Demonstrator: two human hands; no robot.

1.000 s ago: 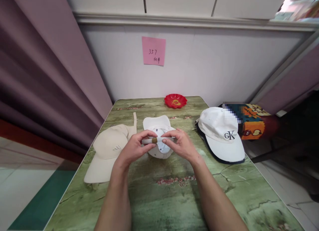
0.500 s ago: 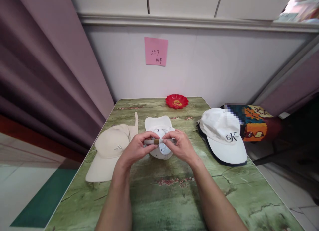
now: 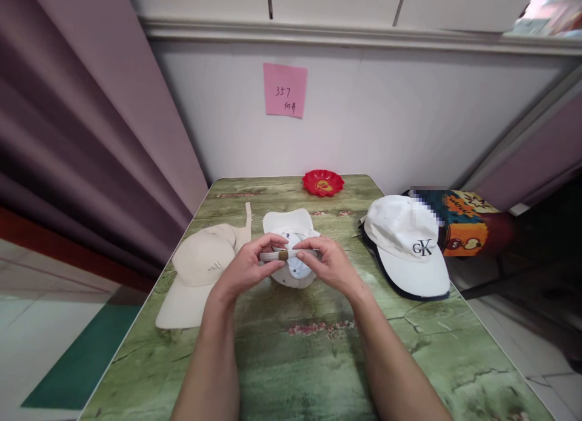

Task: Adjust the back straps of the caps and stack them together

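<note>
A white baseball cap lies in the middle of the table, its brim pointing away from me and its pale inside partly showing. Its back strap, with a brass-coloured buckle, stretches between my hands. My left hand pinches the strap at the buckle between thumb and fingers. On the other side, my right hand grips the strap just right of the buckle. My fingers cover part of the cap's rear edge. Left of my left hand rests a cream cap with its strap hanging loose.
A white cap with a CK logo sits on a dark cap at the table's right edge. At the back stands a red scalloped dish. A pink note is stuck to the wall behind. A purple curtain hangs at left.
My left fingers and the buckle have shifted slightly left, and more of the strap shows between my two hands. The other caps and the dish stay put; the view has tilted slightly.
</note>
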